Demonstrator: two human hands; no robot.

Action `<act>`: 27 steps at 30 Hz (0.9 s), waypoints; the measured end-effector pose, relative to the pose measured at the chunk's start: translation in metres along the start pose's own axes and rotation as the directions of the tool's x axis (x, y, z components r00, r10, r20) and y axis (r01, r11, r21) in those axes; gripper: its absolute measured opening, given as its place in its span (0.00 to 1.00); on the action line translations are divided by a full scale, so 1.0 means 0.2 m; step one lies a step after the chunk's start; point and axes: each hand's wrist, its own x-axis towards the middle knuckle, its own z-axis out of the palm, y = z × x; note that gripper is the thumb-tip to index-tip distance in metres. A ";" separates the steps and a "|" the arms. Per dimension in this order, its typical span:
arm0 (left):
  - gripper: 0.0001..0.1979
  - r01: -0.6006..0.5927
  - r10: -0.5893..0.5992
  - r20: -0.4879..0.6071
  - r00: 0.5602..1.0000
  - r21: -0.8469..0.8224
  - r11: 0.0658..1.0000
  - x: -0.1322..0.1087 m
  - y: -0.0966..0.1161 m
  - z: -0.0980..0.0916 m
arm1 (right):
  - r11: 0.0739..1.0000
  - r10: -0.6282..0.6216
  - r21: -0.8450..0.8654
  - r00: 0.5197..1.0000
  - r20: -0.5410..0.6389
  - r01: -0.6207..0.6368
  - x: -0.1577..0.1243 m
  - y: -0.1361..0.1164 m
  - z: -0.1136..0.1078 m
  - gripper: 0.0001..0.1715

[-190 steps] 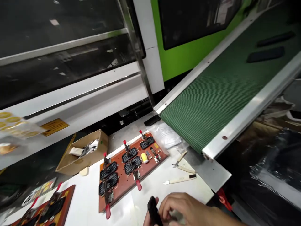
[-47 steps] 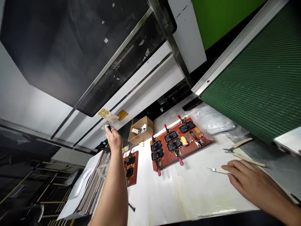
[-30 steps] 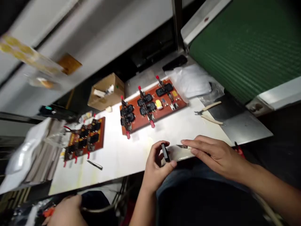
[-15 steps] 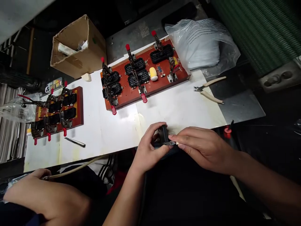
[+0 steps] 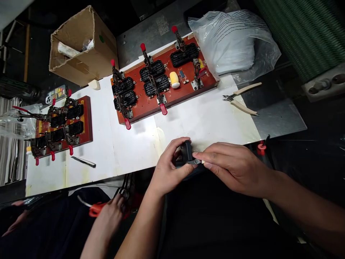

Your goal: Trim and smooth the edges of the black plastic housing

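Observation:
My left hand (image 5: 169, 165) is closed around a small black plastic part (image 5: 188, 151), holding it upright over the front edge of the table, fingers behind it and thumb below. My right hand (image 5: 231, 167) pinches a small knife (image 5: 197, 162); its metal blade lies against the lower edge of the black part, near my left thumb. Most of the knife's pale handle is hidden by my right fingers. In front of my hands stands a red-brown fixture board (image 5: 172, 99) with black plastic parts under red-tipped toggle clamps. A yellow-and-white roll-shaped piece (image 5: 175, 80) sits on that board.
Cream-handled nippers (image 5: 244, 99) lie open at right, below a plastic bag (image 5: 231, 43). A second fixture board (image 5: 90, 120) and a loose blade (image 5: 83, 162) are at left. Behind is a cardboard box (image 5: 105, 50). A co-worker's hand (image 5: 111, 216) is at lower left, near an orange-red object (image 5: 97, 209).
My view has shifted slightly. Both my hands keep their hold, the blade still at the part's lower edge. The co-worker's arm at lower left has moved; their hand is now beside an orange-red object.

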 end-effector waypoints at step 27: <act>0.31 -0.016 0.014 0.050 0.999 0.030 0.999 0.01 0.00 -0.02 | 1.000 0.005 -0.012 1.000 -0.018 -0.006 0.02 0.03 0.01 0.19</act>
